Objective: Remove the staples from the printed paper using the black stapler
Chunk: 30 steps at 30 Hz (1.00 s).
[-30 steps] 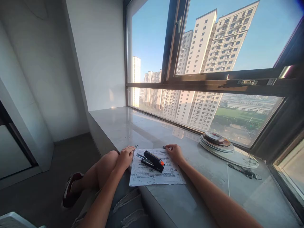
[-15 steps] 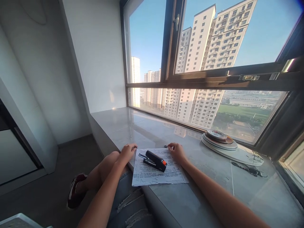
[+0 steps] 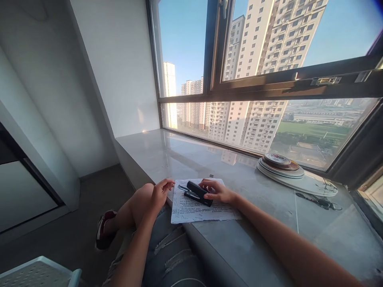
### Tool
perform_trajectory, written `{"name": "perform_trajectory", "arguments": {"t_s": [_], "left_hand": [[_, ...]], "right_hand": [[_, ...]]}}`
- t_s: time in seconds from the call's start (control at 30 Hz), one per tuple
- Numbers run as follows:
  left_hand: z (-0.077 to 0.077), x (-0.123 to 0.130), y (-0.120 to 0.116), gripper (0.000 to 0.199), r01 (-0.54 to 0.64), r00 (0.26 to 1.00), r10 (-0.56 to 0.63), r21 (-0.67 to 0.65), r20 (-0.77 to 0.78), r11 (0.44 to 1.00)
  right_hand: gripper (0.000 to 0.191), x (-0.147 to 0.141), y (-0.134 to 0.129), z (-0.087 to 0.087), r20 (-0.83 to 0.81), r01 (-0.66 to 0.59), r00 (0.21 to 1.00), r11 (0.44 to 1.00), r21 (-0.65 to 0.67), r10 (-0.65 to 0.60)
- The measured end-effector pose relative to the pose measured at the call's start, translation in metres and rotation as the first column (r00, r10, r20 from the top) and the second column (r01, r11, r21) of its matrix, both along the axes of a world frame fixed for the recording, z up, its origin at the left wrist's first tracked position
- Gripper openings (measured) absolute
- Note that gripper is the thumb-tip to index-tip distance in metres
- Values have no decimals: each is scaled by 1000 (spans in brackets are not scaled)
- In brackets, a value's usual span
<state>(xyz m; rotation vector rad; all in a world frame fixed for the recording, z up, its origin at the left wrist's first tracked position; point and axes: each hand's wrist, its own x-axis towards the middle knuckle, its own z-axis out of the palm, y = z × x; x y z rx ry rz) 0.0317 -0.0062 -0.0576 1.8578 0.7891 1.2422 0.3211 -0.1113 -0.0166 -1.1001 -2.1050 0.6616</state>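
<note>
A black stapler lies on printed sheets of paper at the edge of the grey sill, its metal magazine pointing left. My right hand rests over the stapler's right end, thumb and fingers around it. At the paper's upper left corner is my left hand, fingers pinched together; whether anything is between the fingertips is too small to tell. Just beyond the paper's top edge sits a small dark metallic piece, apart from both hands.
Stacked round plates or boards stand on the right of the stone sill, with keys in front. A window runs behind. A white perforated stool is at the lower left.
My right hand has left the small dark piece by the paper's top edge and moved left onto the stapler. My left hand stays near the corner. The view has shifted slightly.
</note>
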Motion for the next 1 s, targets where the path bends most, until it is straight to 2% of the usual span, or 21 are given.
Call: {"name": "perform_trajectory", "arguments": {"t_s": [0.1, 0.2, 0.27, 0.33, 0.4, 0.47, 0.57, 0.63, 0.77, 0.9, 1.0], "left_hand": [[3, -5, -7, 34, 30, 998, -24, -103, 60, 994], [4, -7, -13, 33, 86, 995, -77, -132, 70, 988], [5, -7, -17, 34, 89, 996, -86, -102, 35, 991], [4, -6, -20, 37, 33, 999, -34, -50, -14, 998], [3, -4, -19, 36, -27, 997, 29, 28, -68, 999], [3, 0, -14, 27, -34, 988, 55, 143, -144, 989], [7, 8, -1, 17, 64, 947, 45, 326, -319, 943], [12, 13, 7, 16, 150, 892, 48, 394, -450, 907], [25, 19, 12, 18, 216, 791, 87, 410, -605, 886], [39, 22, 10, 20, 265, 756, 43, 366, -653, 892], [42, 25, 12, 20, 298, 747, -2, 333, -664, 894]], "right_hand": [[52, 0, 2, -3, 73, 13, 997, 999, -38, -10], [51, -1, 2, -3, 92, 15, 996, 1000, -18, -13], [51, -2, 2, -3, 86, 17, 996, 1000, 2, -17], [51, -3, 2, -3, 75, 10, 997, 999, 33, -12], [50, -3, 3, -3, 75, -6, 997, 999, 44, 3], [49, -3, 4, -4, 79, -22, 997, 999, 31, 20], [49, -1, 6, -5, 69, -51, 996, 999, 10, 51], [49, -1, 7, -6, 62, -73, 995, 997, 3, 72], [50, 0, 9, -8, 64, -81, 995, 997, -3, 82], [51, 1, 10, -9, 64, -78, 995, 997, 1, 78], [51, 1, 10, -10, 67, -75, 995, 997, -1, 75]]}}
